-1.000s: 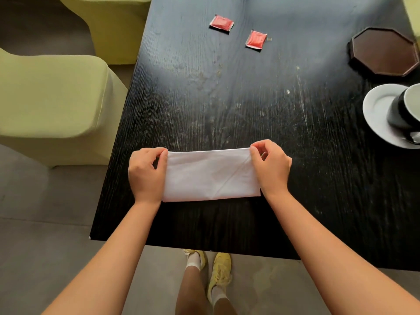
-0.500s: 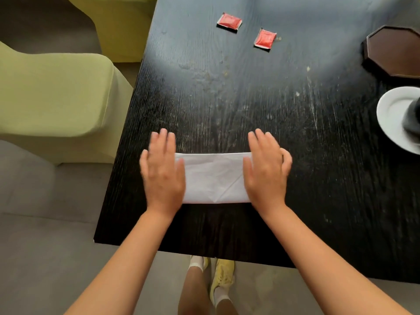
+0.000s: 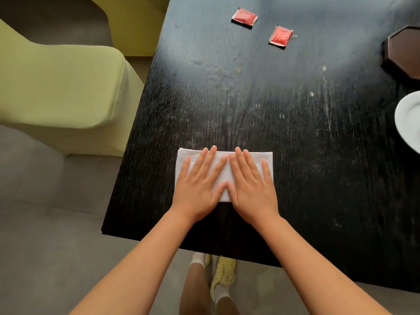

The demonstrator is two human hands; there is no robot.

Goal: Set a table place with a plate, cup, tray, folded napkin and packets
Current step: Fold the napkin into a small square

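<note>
Both palms, left hand and right hand, press flat with fingers spread on the folded napkin beneath them.

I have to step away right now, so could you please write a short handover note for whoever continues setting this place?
Left hand and right hand: both flat, open, pressing the folded napkin near the table's near edge.
Two red packets lie at the far side.
Dark tray and white plate sit at the right edge, partly out of frame; cup not in view.
Done: napkin folded.
Left: arrange plate, cup, tray, napkin and packets.
</note>
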